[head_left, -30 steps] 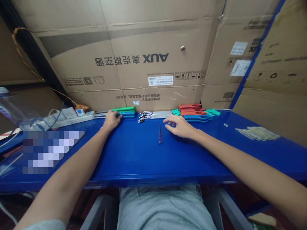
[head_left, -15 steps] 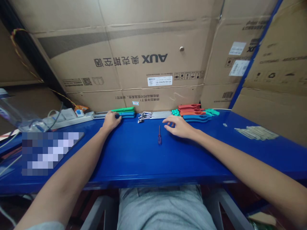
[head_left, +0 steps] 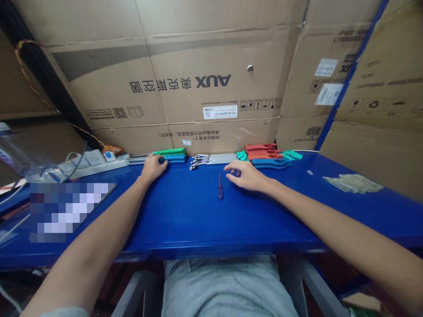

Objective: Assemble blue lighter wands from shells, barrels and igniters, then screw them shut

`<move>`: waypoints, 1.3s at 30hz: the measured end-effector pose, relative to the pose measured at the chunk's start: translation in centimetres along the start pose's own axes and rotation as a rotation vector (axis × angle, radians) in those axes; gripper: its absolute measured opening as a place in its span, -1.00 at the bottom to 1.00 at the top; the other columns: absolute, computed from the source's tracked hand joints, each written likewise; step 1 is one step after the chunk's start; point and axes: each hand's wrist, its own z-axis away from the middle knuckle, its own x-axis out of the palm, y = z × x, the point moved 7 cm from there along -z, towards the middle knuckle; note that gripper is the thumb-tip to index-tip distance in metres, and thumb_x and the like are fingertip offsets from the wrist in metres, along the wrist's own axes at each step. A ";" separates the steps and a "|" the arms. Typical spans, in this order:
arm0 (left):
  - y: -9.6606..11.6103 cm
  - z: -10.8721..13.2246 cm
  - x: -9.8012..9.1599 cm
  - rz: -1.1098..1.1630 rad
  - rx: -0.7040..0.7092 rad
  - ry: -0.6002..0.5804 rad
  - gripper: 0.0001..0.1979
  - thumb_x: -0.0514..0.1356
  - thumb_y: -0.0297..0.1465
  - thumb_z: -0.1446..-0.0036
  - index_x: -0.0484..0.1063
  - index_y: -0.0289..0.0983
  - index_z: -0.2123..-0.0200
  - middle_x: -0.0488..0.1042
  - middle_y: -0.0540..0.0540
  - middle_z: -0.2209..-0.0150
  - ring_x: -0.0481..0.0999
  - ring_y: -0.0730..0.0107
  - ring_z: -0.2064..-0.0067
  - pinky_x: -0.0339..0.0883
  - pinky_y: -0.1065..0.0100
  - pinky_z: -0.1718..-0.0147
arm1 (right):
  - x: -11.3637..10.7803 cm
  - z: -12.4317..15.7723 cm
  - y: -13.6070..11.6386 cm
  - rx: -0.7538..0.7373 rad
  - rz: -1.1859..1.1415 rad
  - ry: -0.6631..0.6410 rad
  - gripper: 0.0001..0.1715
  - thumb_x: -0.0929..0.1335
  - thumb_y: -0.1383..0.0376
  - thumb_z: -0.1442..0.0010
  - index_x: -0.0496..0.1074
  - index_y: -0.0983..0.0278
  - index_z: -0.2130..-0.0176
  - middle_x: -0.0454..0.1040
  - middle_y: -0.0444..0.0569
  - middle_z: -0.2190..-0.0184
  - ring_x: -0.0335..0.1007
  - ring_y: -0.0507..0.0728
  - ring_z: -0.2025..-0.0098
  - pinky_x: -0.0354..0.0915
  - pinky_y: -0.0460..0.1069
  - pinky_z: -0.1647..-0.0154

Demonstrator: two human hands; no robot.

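My left hand [head_left: 154, 167] rests at the back of the table with loosely bent fingers, against a group of long stick-like tools with green [head_left: 170, 151] and blue handles [head_left: 175, 157]. No firm grip on them shows. My right hand [head_left: 243, 175] lies on the table with its fingers apart and curved, holding nothing. Just left of it is a small screwdriver [head_left: 220, 191] with a clear purple handle, its tip pointing away from me. Behind that hand are several metal tubes with wire ends [head_left: 221, 158], small green parts [head_left: 242, 155], and red, orange and blue handle shells [head_left: 269, 163].
Cardboard panels [head_left: 198, 53] stand along the back and right of the blue table [head_left: 185, 211]. On the left are a power strip [head_left: 99, 168], a clear plastic bottle [head_left: 29, 154] and a blurred-out flat object [head_left: 71, 211]. Several pale translucent sticks [head_left: 353, 183] lie at the right.
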 end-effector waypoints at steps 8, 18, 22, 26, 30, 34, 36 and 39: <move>0.1 0.2 -0.4 0.025 0.036 0.075 -0.76 0.16 -0.27 -0.05 0.51 -0.30 0.31 0.42 -0.21 0.33 0.44 0.04 0.16 0.32 0.15 0.08 | 0.0 -0.1 0.0 0.050 0.081 -0.014 -0.73 0.35 0.36 -0.14 0.53 0.33 0.14 0.54 0.06 0.21 0.43 0.08 0.29 0.35 -0.01 0.22; 7.3 0.8 -4.1 0.126 0.342 0.268 -0.79 0.09 -0.29 -0.19 0.49 -0.24 0.31 0.48 -0.18 0.27 0.42 0.15 0.13 0.33 0.18 0.09 | -8.5 0.6 8.7 0.591 0.491 -0.061 -0.70 0.37 0.38 0.01 0.57 0.31 0.21 0.58 0.11 0.18 0.49 0.28 0.12 0.33 0.03 0.13; 13.7 3.0 -5.0 0.207 0.679 0.195 -0.80 0.08 -0.32 -0.20 0.49 -0.25 0.28 0.50 -0.14 0.30 0.44 0.23 0.19 0.36 0.26 0.20 | -9.3 2.0 11.7 0.719 0.526 -0.152 -0.63 0.41 0.46 0.15 0.58 0.26 0.25 0.58 0.08 0.21 0.50 0.25 0.16 0.33 -0.02 0.21; 18.6 5.9 -4.7 0.244 0.876 0.002 -0.78 0.07 -0.36 -0.23 0.50 -0.28 0.32 0.49 -0.13 0.37 0.46 0.32 0.29 0.34 0.34 0.28 | -9.1 2.6 12.8 0.755 0.538 -0.160 -0.60 0.40 0.49 0.18 0.57 0.28 0.25 0.57 0.11 0.19 0.51 0.24 0.17 0.33 -0.03 0.27; 21.8 8.5 -3.2 0.161 1.028 -0.212 -0.75 0.07 -0.36 -0.24 0.53 -0.27 0.35 0.50 -0.12 0.40 0.47 0.33 0.35 0.33 0.33 0.32 | -9.3 2.3 12.3 0.709 0.512 -0.120 -0.59 0.37 0.55 0.19 0.58 0.30 0.28 0.58 0.11 0.24 0.51 0.22 0.20 0.33 -0.04 0.29; 23.1 9.7 -3.4 0.142 1.070 -0.110 -0.71 0.03 -0.34 -0.27 0.51 -0.29 0.33 0.51 -0.15 0.39 0.48 0.29 0.32 0.34 0.28 0.28 | -9.8 1.3 10.1 0.615 0.459 -0.064 -0.66 0.38 0.54 0.17 0.58 0.30 0.33 0.59 0.07 0.30 0.51 0.20 0.24 0.33 -0.05 0.29; 22.9 9.8 -3.9 0.180 1.042 -0.008 -0.73 0.02 -0.34 -0.27 0.50 -0.31 0.23 0.53 -0.18 0.32 0.48 0.25 0.26 0.35 0.24 0.22 | -9.5 0.6 8.3 0.535 0.412 -0.039 -0.72 0.39 0.50 0.13 0.57 0.27 0.34 0.59 0.01 0.31 0.50 0.17 0.21 0.33 -0.06 0.24; 22.1 9.9 -4.7 0.239 0.958 0.117 -0.68 0.10 -0.31 -0.23 0.41 -0.37 0.04 0.51 -0.26 0.13 0.44 0.13 0.09 0.35 0.16 0.09 | -8.1 -0.5 4.4 0.306 0.155 0.078 -0.88 0.39 0.42 0.06 0.54 0.29 0.42 0.57 -0.05 0.42 0.49 0.13 0.28 0.34 -0.04 0.22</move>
